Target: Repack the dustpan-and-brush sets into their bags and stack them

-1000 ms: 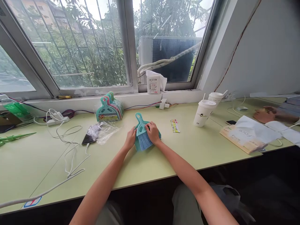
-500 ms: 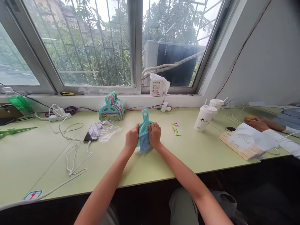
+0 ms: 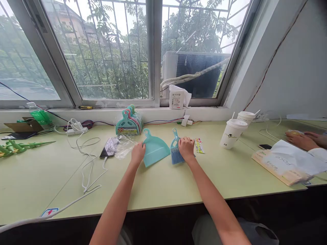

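My left hand (image 3: 138,152) grips the left edge of a teal dustpan (image 3: 155,149), its handle pointing away from me. To the right, my right hand (image 3: 186,147) is closed on a small hand brush (image 3: 176,156) with a teal handle and blue bristles. A narrow gap parts the dustpan and the brush, both low over the green table. Just beyond my right hand lies a colourful card label (image 3: 199,145). A row of packed dustpan-and-brush sets (image 3: 129,122) stands behind, by the window ledge.
Left of the dustpan lie crumpled clear plastic (image 3: 125,146) and a phone (image 3: 108,148) on a white cable. White paper cups (image 3: 233,132) and a tissue pack (image 3: 288,163) stand to the right. Another person's hands (image 3: 304,140) rest at the far right. The table's front edge (image 3: 163,208) is near me.
The brush and dustpan, held together before, are now apart. My right hand has moved right with the brush, my left hand slightly left with the dustpan. The camera view has shifted a little.
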`<state>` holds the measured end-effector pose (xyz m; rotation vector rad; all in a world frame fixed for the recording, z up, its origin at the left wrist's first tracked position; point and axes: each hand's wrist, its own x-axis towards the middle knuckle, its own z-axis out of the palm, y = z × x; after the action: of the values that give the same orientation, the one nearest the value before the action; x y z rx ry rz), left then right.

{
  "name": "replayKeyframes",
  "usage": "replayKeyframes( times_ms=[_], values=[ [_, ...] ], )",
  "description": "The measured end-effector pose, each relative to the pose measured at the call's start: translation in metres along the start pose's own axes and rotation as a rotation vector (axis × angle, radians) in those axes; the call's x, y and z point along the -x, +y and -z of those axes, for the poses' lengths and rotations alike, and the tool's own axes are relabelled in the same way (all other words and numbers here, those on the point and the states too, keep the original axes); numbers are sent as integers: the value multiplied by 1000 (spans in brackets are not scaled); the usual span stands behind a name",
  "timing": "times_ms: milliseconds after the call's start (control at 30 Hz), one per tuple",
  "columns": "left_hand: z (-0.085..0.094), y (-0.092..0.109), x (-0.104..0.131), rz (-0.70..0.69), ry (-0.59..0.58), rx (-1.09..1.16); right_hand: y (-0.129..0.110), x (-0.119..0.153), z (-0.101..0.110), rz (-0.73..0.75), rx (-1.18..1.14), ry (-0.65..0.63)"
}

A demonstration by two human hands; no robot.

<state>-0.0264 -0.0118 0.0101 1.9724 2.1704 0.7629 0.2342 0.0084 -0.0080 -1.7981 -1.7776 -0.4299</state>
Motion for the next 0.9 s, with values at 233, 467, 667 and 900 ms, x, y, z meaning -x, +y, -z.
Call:
replayKeyframes(
  times_ms=[233, 467, 667, 900],
  values=[
    [-22, -8, 0, -25, -97, -95, 21, 3, -21, -3, 104, -254],
    [-25, -13, -3, -23, -38, -48, 20, 0, -10, -106, 21, -353],
    [-26, -13, -4, -1, -60, -75, 21, -2, -4, -130, 15, -482],
    [-25, -9, -2, 2, -37, -131, 9, -5, 10, -193, -115, -252]
  ],
)
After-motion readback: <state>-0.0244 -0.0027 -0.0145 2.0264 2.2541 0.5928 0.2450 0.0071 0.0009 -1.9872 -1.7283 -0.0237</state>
